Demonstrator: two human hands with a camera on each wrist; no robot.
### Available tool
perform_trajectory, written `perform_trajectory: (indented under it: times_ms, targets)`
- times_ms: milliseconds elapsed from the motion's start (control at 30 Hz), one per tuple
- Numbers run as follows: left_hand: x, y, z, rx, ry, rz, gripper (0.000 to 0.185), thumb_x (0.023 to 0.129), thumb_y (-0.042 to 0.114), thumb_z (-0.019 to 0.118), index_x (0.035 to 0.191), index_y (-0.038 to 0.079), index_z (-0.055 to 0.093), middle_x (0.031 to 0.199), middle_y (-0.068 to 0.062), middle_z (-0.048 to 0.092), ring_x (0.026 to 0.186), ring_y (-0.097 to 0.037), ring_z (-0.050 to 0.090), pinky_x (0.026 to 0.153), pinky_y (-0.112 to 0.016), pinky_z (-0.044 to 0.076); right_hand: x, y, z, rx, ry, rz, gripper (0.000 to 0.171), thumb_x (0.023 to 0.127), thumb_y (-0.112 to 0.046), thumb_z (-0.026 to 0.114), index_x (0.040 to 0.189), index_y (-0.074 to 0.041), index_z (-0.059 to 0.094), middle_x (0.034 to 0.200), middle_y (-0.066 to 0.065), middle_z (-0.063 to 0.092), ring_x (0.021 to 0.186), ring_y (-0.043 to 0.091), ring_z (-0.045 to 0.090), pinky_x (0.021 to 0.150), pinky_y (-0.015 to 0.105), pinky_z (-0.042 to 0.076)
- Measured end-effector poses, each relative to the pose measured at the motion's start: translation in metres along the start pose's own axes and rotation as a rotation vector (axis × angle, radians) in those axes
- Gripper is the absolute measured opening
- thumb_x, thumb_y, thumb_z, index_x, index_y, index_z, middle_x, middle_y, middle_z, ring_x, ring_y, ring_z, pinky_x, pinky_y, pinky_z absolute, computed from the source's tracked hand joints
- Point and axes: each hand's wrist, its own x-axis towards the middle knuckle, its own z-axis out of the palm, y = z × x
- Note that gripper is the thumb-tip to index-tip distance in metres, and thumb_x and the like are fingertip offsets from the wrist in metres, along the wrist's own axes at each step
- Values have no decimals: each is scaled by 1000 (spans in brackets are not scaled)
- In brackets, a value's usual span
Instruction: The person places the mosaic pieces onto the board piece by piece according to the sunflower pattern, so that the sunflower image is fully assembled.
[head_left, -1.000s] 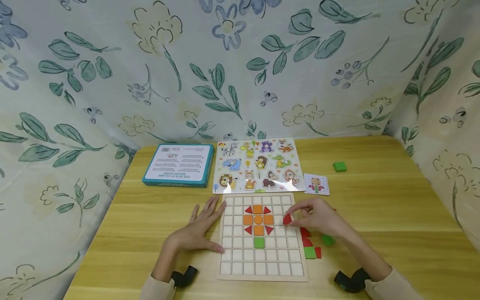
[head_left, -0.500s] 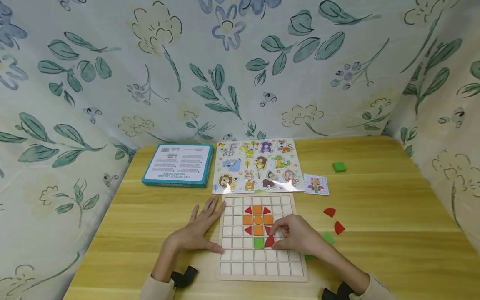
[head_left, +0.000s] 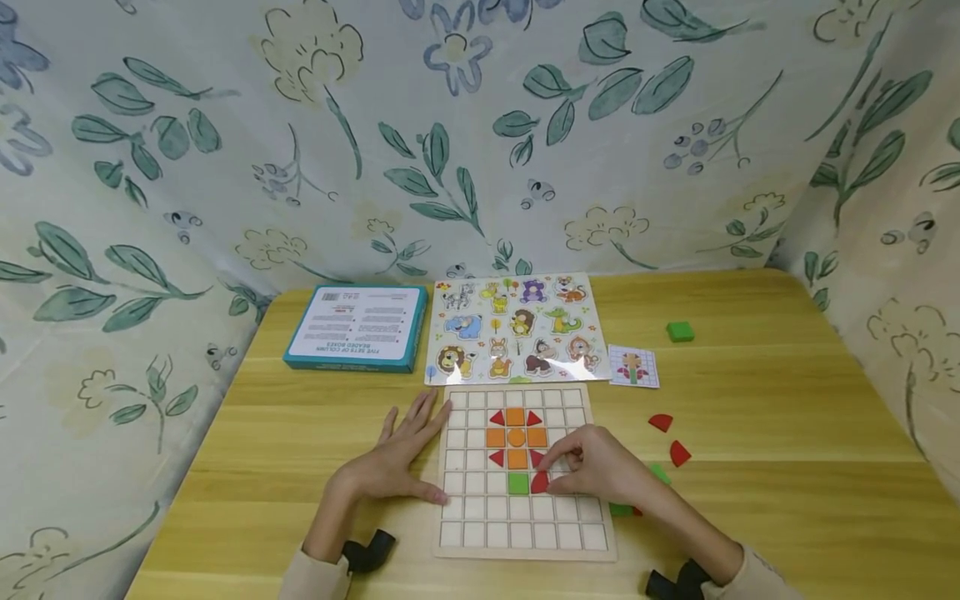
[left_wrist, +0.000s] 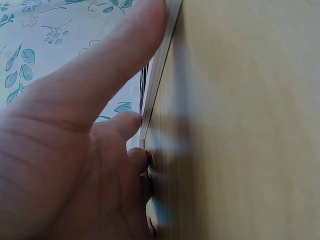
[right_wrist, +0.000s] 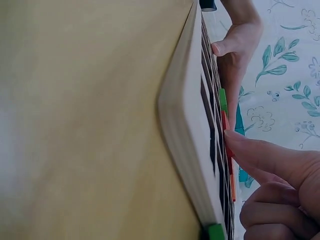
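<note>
A wooden grid board [head_left: 487, 533] lies on the table. It carries orange squares around an orange circle [head_left: 517, 437], several red triangles [head_left: 497, 417] and one green square [head_left: 518, 483] below them. My right hand [head_left: 603, 467] pinches a red quarter-circle piece [head_left: 540, 482] between thumb and fingertips, at the cell just right of the green square. Whether that piece lies flat in the cell I cannot tell. With fingers spread, my left hand [head_left: 397, 458] rests on the table, its thumb and forefinger touching the board's left edge; the left wrist view shows its thumb [left_wrist: 125, 45] against that edge.
Loose red quarter-circles [head_left: 661, 423] and green pieces [head_left: 620, 509] lie right of the board, partly under my right forearm. Behind it are an animal puzzle sheet [head_left: 517, 329], a small pattern card [head_left: 633, 367], a teal box [head_left: 356, 327] and a green block [head_left: 680, 332].
My right hand has carried the red quarter-circle from the board's right side, leftward and nearer me, to beside the green square. Over the last half second it barely moves. The left hand stays put.
</note>
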Motion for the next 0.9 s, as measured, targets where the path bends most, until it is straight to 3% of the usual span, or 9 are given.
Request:
perform_trajectory:
  times_ms: [300, 700, 900]
  targets:
    - [2, 2, -1, 9, -1, -20, 127, 77, 52, 87, 168, 18, 4, 174, -12, -16, 161, -36, -18, 124, -67, -17, 0, -1, -2, -51, 2, -8, 15, 78, -15, 90, 92, -16, 84, 53, -8, 37, 52, 1, 32, 51, 17, 26]
    - [1, 1, 0, 1, -11, -27, 127, 78, 54, 86, 168, 20, 4, 174, -10, -17, 161, -34, -19, 124, -66, -17, 1, 5, -4, 17, -47, 5, 14, 81, -16, 89, 94, -15, 84, 53, -6, 37, 51, 4, 30, 50, 18, 24]
    - [1, -6, 4, -23, 21, 10, 129, 76, 57, 86, 168, 20, 5, 175, -13, -15, 161, -36, -18, 123, -67, -18, -3, 10, -16, 73, -47, 27, 19, 84, -18, 87, 102, -14, 84, 55, -6, 35, 52, 4, 29, 50, 18, 23]
